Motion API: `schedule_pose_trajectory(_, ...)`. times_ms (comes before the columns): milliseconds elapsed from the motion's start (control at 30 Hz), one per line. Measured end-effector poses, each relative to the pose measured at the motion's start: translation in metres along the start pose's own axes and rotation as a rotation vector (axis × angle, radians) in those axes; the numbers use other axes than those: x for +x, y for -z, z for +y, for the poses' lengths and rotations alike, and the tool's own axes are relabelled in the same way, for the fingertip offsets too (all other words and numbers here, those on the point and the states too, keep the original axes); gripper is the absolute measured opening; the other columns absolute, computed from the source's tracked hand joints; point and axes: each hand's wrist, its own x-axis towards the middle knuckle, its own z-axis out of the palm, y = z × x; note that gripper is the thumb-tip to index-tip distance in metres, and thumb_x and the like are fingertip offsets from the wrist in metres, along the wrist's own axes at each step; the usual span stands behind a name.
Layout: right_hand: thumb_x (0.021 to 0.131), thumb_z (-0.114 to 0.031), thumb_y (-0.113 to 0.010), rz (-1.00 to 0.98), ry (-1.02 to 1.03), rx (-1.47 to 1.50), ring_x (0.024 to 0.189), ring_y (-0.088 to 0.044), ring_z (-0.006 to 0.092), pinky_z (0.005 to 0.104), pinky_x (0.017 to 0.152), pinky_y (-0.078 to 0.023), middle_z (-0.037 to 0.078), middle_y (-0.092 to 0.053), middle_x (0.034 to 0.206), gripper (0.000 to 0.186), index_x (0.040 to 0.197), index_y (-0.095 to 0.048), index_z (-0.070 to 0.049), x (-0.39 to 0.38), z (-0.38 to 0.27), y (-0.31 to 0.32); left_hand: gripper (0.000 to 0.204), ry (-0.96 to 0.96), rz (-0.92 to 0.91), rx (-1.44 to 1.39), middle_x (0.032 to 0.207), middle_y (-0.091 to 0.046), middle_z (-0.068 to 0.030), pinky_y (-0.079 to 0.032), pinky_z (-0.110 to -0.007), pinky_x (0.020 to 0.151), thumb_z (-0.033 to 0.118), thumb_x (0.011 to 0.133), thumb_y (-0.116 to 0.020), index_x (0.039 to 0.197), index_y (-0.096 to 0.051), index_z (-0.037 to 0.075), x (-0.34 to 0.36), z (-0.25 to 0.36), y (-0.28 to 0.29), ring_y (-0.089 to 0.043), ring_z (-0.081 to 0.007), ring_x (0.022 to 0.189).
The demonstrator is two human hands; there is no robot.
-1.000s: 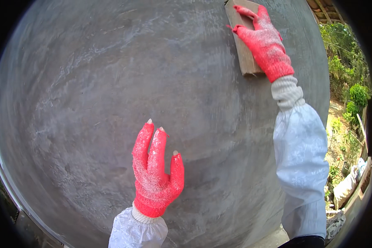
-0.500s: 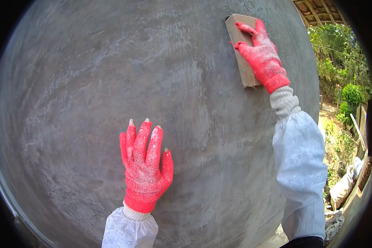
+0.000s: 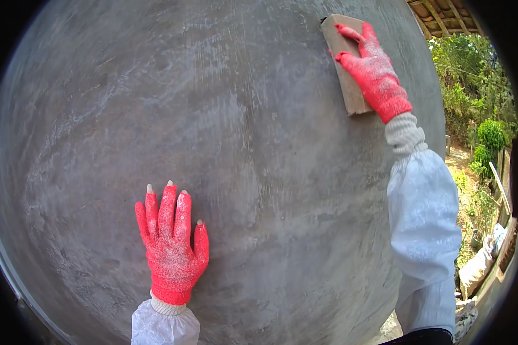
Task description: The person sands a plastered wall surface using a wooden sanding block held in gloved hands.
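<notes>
My right hand (image 3: 377,72), in a red glove dusted grey, is closed around a flat brownish sanding block (image 3: 351,95). The block lies against the grey plastered wall (image 3: 242,149) at the upper right, tilted, its far end leaning left. Its face toward the wall is hidden. Lower and to the left, my left hand (image 3: 172,247) rests flat on the wall, fingers spread, holding nothing. Its red glove leaves the fingertips bare. Both forearms are in pale patterned sleeves.
The wall fills most of the view, with light streaks and rough patches. Beyond its right edge are green trees (image 3: 472,86), a tiled roof edge (image 3: 446,17), a dirt path and a pale sack (image 3: 476,270) beside a low barrier.
The sanding block has slid right and slightly up across the wall with my right hand. My view has shifted along the wall; my left hand appears to stay on the same patch.
</notes>
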Motion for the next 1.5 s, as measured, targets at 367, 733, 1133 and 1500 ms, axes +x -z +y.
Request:
schedule_pose_trajectory(367, 0.058, -0.022, -0.084, -0.527, 0.327, 0.038, 0.116, -0.058, 0.0401, 0.0488, 0.098, -0.044, 0.021, -0.053, 0.139, 0.074, 0.128, -0.063, -0.015, -0.167, -0.057, 0.023, 0.056, 0.023, -0.059, 0.083, 0.152, -0.043, -0.0211, -0.021, -0.060, 0.119, 0.007, 0.085, -0.061, 0.139, -0.050, 0.000, -0.001, -0.001, -0.001, -0.032, -0.0475, 0.145)
schedule_pose_trajectory(733, 0.063, -0.019, -0.084, -0.352, 0.260, -0.135, 0.128, -0.047, 0.0486, 0.0502, 0.108, -0.039, 0.026, -0.036, 0.156, 0.070, 0.129, -0.061, -0.015, -0.204, -0.032, 0.029, 0.054, 0.031, -0.028, 0.117, 0.150, -0.045, -0.0212, -0.024, -0.060, 0.118, 0.008, 0.085, -0.061, 0.138, -0.052, -0.001, -0.006, -0.002, -0.004, -0.034, -0.0484, 0.143)
schedule_pose_trajectory(1133, 0.077, 0.001, -0.067, 0.115, -0.327, 0.028, 0.132, -0.050, 0.0346, 0.0375, 0.108, -0.043, 0.019, -0.030, 0.162, 0.065, 0.140, -0.055, -0.011, -0.130, 0.094, 0.064, 0.053, -0.022, 0.007, 0.105, 0.150, -0.046, -0.0215, -0.026, -0.059, 0.118, 0.003, 0.087, -0.058, 0.139, -0.052, -0.001, 0.002, 0.009, -0.011, -0.036, -0.0474, 0.143)
schedule_pose_trajectory(1500, 0.061, -0.006, -0.077, -0.034, -0.152, -0.069, 0.117, -0.056, 0.0397, 0.0481, 0.098, -0.044, 0.022, -0.049, 0.138, 0.088, 0.142, -0.045, 0.002, -0.244, 0.064, 0.069, 0.053, -0.122, 0.053, 0.138, 0.151, -0.045, -0.0210, -0.027, -0.055, 0.119, -0.003, 0.087, -0.058, 0.140, -0.051, -0.001, -0.006, -0.004, -0.004, -0.034, -0.0445, 0.145)
